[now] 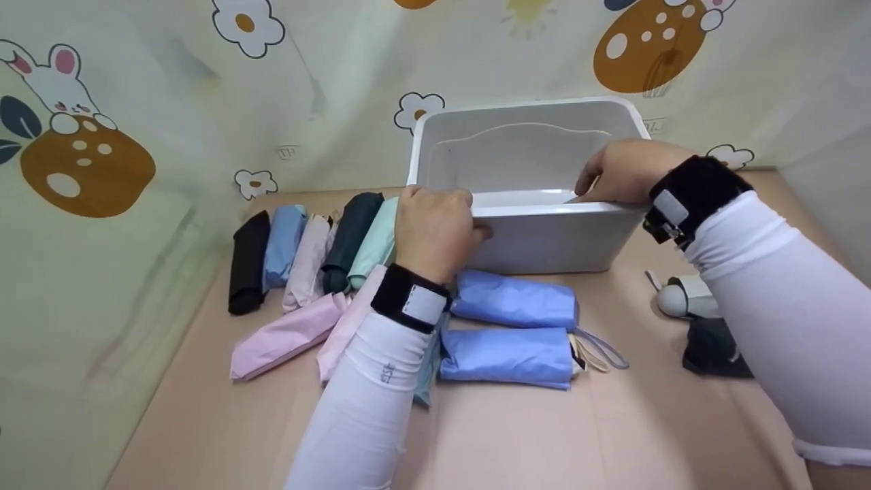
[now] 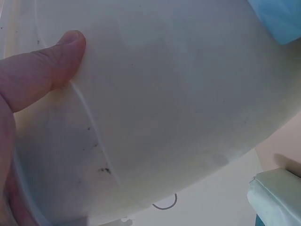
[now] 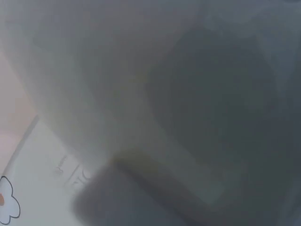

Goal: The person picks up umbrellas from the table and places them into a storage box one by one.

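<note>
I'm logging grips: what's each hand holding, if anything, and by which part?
The left hand grips the white bin by the left end of its near rim. The right hand is partly inside; its hold is unclear.

A pinkish-tan table [image 1: 517,442] carries several folded umbrellas. At left, a black umbrella [image 1: 248,262], a light blue umbrella [image 1: 284,241], a pale pinkish umbrella [image 1: 306,262], a dark green umbrella [image 1: 352,238] and a mint umbrella [image 1: 375,248] lie side by side. Nearer the camera, a pink umbrella [image 1: 289,337] lies aslant, with a partly hidden pale pink umbrella [image 1: 340,344] and a teal umbrella [image 1: 426,374] farther right. Two periwinkle umbrellas lie crosswise near the middle, a far one [image 1: 514,299] and a near one [image 1: 507,357]. At right, partly covered, are an off-white umbrella [image 1: 688,297] with a rounded end and a dark bundle [image 1: 711,347]. Behind hangs a pale cloth [image 1: 340,88] printed with flowers, a rabbit and brown spotted fruit.
</note>
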